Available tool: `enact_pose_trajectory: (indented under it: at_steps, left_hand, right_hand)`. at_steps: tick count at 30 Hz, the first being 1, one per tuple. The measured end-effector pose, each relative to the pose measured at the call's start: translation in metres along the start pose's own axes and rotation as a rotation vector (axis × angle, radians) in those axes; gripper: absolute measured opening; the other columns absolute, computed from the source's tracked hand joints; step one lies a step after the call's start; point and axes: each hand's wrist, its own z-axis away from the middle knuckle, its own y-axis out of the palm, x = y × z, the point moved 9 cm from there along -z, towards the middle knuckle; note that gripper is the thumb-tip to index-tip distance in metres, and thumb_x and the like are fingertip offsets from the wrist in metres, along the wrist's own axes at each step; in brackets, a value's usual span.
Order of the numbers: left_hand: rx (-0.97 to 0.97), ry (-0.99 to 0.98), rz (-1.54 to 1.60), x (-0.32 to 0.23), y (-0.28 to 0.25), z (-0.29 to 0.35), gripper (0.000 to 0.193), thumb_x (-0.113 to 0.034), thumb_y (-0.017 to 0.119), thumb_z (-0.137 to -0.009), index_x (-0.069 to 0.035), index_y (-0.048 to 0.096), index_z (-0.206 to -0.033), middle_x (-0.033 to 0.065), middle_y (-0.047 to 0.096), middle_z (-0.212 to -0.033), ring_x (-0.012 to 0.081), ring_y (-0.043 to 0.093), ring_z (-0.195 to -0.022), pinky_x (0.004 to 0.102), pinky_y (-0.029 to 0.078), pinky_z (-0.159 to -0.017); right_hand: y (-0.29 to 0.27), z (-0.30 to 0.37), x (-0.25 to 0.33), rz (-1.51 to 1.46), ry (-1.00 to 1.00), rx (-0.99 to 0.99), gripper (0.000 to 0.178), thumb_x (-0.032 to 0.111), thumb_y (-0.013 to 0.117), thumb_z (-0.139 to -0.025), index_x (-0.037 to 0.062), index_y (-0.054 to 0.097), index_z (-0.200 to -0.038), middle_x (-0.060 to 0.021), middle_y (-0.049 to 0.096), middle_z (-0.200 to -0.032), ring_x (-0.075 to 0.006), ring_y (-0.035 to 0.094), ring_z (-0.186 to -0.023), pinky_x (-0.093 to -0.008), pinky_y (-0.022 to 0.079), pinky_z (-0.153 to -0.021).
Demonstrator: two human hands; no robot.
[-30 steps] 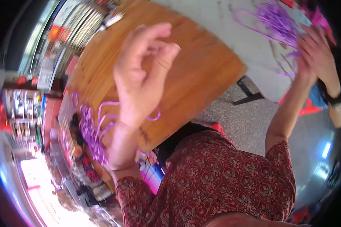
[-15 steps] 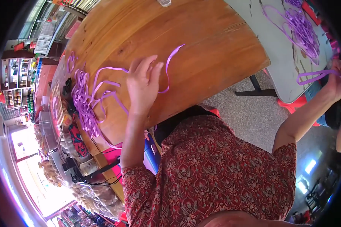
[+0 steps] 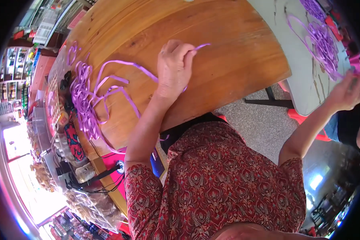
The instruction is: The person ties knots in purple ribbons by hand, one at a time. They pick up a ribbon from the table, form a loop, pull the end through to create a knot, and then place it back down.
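Note:
My left hand (image 3: pixel 175 68) is over the wooden table, thumb and fingers pinched on a narrow purple ribbon (image 3: pixel 203 45) whose short end sticks out past the fingertips. The same kind of ribbon runs from behind this hand toward a tangled purple ribbon pile (image 3: pixel 84 100) at the table's left. Far to the right, my right hand (image 3: pixel 348 91) is beside the edge of the white table, next to a second heap of purple ribbon (image 3: pixel 323 46). Its fingers are blurred, and what they hold, if anything, does not show.
The brown wooden table (image 3: pixel 228 52) adjoins a stained white table (image 3: pixel 268 16) on the right. Red stools (image 3: pixel 298 117) stand underneath. At left are a patterned pouch (image 3: pixel 74 140), black cables (image 3: pixel 102 188) and plastic bags (image 3: pixel 92 206). Stocked shelves (image 3: pixel 14 86) line the room.
My left hand has moved right and closed on the ribbon near its end. My right hand has shifted a little down and left; the ribbon loop seen at it before no longer shows.

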Motion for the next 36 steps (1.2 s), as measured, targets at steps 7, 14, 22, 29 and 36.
enact_pose_trajectory:
  at_steps: [7,14,22,29,36]
  left_hand:
    - [0.181,-0.369,0.838,-0.021,0.013,0.01,0.009,-0.002,0.059,-0.085,-0.001,0.061,-0.094,0.0014,0.061,-0.079,0.006,0.055,-0.072,0.0217,0.047,-0.064]
    - [-0.111,0.007,0.148,-0.001,-0.064,0.009,0.015,-0.004,0.063,-0.078,-0.002,0.06,-0.093,0.0141,0.061,-0.084,0.03,0.059,-0.077,0.0359,0.049,-0.064]
    - [0.079,-0.029,-0.293,0.097,-0.105,0.05,0.026,-0.008,0.066,-0.074,-0.006,0.062,-0.099,0.0103,0.06,-0.098,0.0312,0.056,-0.089,0.0402,0.044,-0.078]
    - [0.053,-0.046,-0.396,0.085,-0.096,0.037,0.027,-0.014,0.069,-0.072,-0.01,0.064,-0.098,0.0066,0.06,-0.096,0.0285,0.054,-0.091,0.0395,0.043,-0.078]
    - [0.06,0.132,-0.261,0.067,-0.067,0.017,0.012,-0.006,0.063,-0.073,-0.004,0.064,-0.085,0.0129,0.059,-0.086,0.0315,0.056,-0.085,0.0409,0.044,-0.079]
  right_hand:
    - [0.032,0.051,0.271,-0.951,-0.355,0.761,0.039,0.007,0.071,-0.07,0.0106,0.065,-0.108,-0.0062,0.064,-0.104,-0.0214,0.06,-0.091,-0.0324,0.046,-0.08]
    - [0.059,0.052,0.24,-0.958,-0.09,0.701,0.025,-0.001,0.063,-0.078,0.0053,0.065,-0.103,-0.0086,0.064,-0.088,-0.0213,0.06,-0.079,-0.0291,0.047,-0.067]
    - [0.097,0.073,0.214,-0.538,-0.236,0.802,0.019,0.005,0.061,-0.082,0.0048,0.063,-0.101,-0.0076,0.061,-0.101,-0.024,0.058,-0.088,-0.0316,0.045,-0.079]
    - [0.08,0.072,0.319,-0.936,-0.38,0.785,0.026,0.014,0.069,-0.074,0.0067,0.063,-0.099,-0.0048,0.06,-0.103,-0.0249,0.056,-0.095,-0.0375,0.043,-0.083]
    - [0.096,0.09,0.386,-1.005,-0.428,0.848,0.022,0.027,0.066,-0.071,0.0111,0.062,-0.086,-0.0049,0.06,-0.095,-0.0234,0.056,-0.094,-0.0386,0.046,-0.078]
